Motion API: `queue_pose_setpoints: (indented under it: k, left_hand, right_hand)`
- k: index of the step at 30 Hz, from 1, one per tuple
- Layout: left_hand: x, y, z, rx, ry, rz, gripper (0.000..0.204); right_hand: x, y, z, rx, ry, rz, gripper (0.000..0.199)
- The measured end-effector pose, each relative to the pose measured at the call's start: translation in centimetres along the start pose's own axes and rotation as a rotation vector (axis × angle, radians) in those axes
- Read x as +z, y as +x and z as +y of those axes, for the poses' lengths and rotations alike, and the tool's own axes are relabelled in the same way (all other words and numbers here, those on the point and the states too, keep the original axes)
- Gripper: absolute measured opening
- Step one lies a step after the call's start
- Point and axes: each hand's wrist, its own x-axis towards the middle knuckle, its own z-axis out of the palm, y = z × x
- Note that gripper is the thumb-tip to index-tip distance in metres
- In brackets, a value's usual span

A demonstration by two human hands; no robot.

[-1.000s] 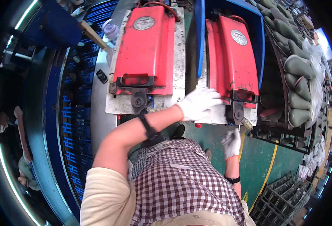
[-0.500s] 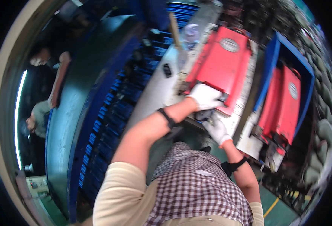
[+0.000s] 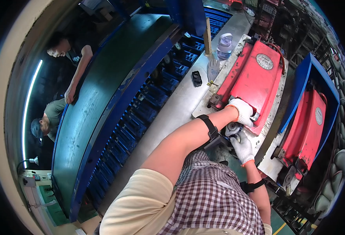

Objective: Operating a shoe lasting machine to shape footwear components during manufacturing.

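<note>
Two gloved hands now at nearer red mould (image 3: 254,78): left hand (image 3: 243,111) gripping its lower edge, right hand (image 3: 243,147) fingers curled beneath, moved off farther red mould (image 3: 307,129)

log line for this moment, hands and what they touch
left hand: on red mould lower edge | right hand: at round metal fitting below it | grip unclear

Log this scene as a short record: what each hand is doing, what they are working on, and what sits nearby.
Left hand: white glove, resting on the lower edge of the near red mould
Right hand: white glove, at a round metal fitting below that edge; grip unclear
Bench: grey metal
Nearby: clear plastic bottle, second red mould
</note>
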Motion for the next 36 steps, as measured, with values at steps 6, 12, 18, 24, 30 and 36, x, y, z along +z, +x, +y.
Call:
queue_pose_setpoints:
  k: [6, 12, 18, 24, 30, 36]
  left_hand:
    - [0.0, 0.2, -0.2, -0.005, 0.001, -0.017, 0.054]
    - [0.3, 0.2, -0.2, 0.008, -0.013, -0.002, 0.054]
    - [0.6, 0.2, -0.4, 0.009, -0.01, 0.027, 0.053]
    - [0.6, 0.1, -0.5, 0.01, -0.016, 0.043, 0.052]
    - [0.7, 0.3, -0.6, 0.016, -0.003, 0.027, 0.053]
    - [0.5, 0.1, -0.6, 0.02, -0.014, 0.028, 0.054]
  right_hand:
    - [0.1, 0.0, 0.2, -0.055, 0.073, -0.006, 0.043]
    - [0.3, 0.0, 0.2, -0.125, 0.085, 0.054, 0.043]
    - [0.1, -0.4, -0.3, -0.048, 0.153, 0.0, 0.041]
    - [0.3, -0.2, -0.1, -0.111, 0.181, 0.025, 0.04]
    - [0.7, 0.2, 0.8, -0.104, 0.131, 0.044, 0.039]
    - [1.0, 0.4, 1.1, -0.125, 0.135, 0.062, 0.039]
